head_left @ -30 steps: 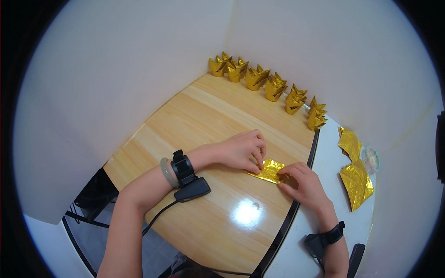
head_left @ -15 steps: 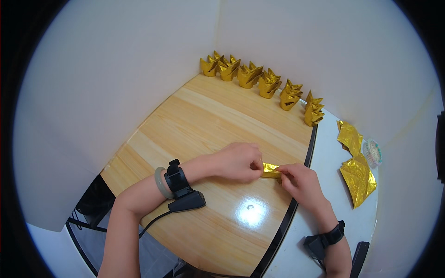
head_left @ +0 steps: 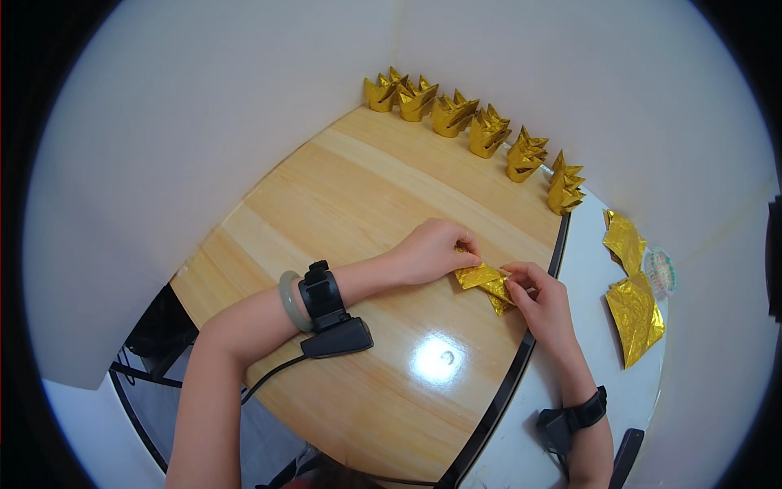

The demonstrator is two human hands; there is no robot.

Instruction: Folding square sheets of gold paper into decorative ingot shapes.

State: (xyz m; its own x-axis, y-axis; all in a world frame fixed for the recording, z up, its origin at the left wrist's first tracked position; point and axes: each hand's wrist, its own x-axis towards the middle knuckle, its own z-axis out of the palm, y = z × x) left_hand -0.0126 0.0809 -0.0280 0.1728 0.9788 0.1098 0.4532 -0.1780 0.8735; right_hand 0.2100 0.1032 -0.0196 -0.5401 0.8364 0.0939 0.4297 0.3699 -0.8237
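Between my two hands, over the right part of the wooden table, is a piece of gold foil paper, partly folded, with a pointed flap sticking out toward me. My left hand pinches its left end between thumb and fingers. Thumb and fingertips of my right hand grip the opposite end, near the table's dark edge strip. Parts of the foil are covered by my fingertips.
Several folded gold foil crowns with pointed tips stand along the back wall. On the white surface at right lie gold foil pieces beside a round clear item. Black cabled devices are strapped to both wrists.
The foil was a narrow strip and now shows a wider, angled face with a flap. My left hand has moved up and its grip has shifted; my right hand moved slightly right.
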